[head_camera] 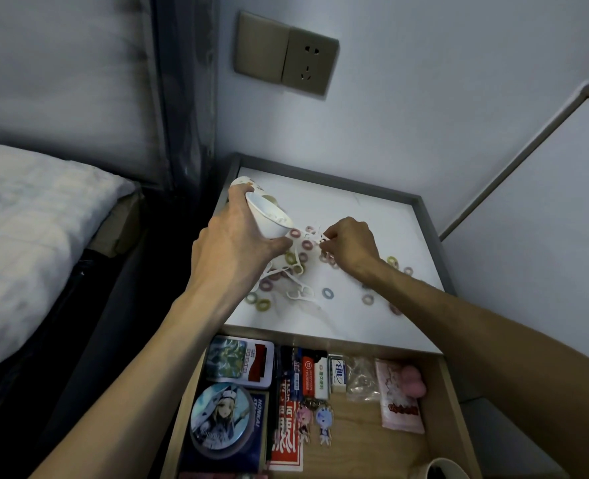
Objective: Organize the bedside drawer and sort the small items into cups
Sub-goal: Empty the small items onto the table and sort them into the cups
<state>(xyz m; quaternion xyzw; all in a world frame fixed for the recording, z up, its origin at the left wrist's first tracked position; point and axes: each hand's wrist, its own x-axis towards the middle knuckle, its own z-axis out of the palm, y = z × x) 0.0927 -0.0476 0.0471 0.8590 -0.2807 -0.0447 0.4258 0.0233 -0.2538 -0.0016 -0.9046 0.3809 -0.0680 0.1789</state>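
My left hand (232,243) grips a white paper cup (269,217), tilted with its mouth toward the pile on the nightstand top (383,216). Several small coloured hair ties (327,292) and white floss picks (300,292) lie scattered there. My right hand (350,243) pinches a white floss pick (322,238) just right of the cup's mouth. Below, the wooden drawer (452,409) stands open and holds tins, erasers, keychains and packets.
A second cup (446,470) with a dark inside sits at the drawer's front right corner. The bed (27,236) lies to the left, a wall socket (308,63) above. The nightstand has a raised grey rim at its back and right edge.
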